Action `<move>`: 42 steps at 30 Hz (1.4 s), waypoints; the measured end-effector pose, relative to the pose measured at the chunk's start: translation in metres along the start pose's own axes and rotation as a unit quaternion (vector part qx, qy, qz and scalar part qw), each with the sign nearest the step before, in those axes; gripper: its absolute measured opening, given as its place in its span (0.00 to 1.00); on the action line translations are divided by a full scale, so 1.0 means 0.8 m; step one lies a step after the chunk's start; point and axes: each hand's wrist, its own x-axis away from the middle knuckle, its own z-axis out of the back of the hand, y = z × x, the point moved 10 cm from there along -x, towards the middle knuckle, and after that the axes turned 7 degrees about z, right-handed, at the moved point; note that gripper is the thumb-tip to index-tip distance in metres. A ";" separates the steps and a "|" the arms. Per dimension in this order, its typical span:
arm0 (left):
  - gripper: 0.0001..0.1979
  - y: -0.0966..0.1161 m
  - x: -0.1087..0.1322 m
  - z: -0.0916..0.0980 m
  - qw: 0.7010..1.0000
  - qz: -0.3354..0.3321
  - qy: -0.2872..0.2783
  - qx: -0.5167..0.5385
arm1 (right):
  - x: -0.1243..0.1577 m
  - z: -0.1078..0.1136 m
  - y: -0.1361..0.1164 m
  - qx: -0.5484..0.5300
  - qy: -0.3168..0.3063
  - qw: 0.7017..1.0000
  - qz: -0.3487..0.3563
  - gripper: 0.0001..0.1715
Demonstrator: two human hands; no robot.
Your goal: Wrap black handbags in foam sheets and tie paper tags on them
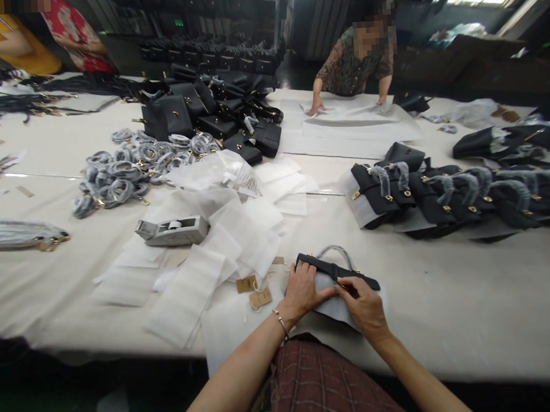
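Note:
A small black handbag (326, 266) lies at the table's front edge, close to my body. Its handle (336, 248) is wrapped in clear film and arches away from me. A whitish sheet (325, 282) covers part of the side facing me. My left hand (302, 292) grips the bag's left end, fingers over the black top and thumb stretched toward the middle. At the centre, the fingertips of my right hand (367, 309) pinch the edge of the bag's black flap or strap; the exact part is hidden. Two brown tags (261, 298) with strings lie left of the bag.
Left of my hands are loose white foam sheets (191, 292) and a grey tape dispenser (176, 231). Wrapped straps (119, 172) and black bags (171, 116) are piled behind. Finished-looking handbags (433, 196) line the right. Across the table, a person (357, 61) handles white sheeting.

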 end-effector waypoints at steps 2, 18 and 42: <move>0.25 0.000 0.000 0.001 1.000 -0.008 -0.003 0.016 | 0.006 0.002 -0.007 -0.011 -0.004 0.999 0.031 0.09; 0.11 0.000 0.014 0.037 0.989 -0.004 0.147 0.032 | 0.009 -0.002 -0.033 -0.017 -0.115 0.985 0.125 0.13; 0.16 0.059 0.066 -0.010 0.961 -0.261 -0.066 -0.058 | -0.013 -0.040 -0.030 0.074 -0.292 0.932 0.202 0.15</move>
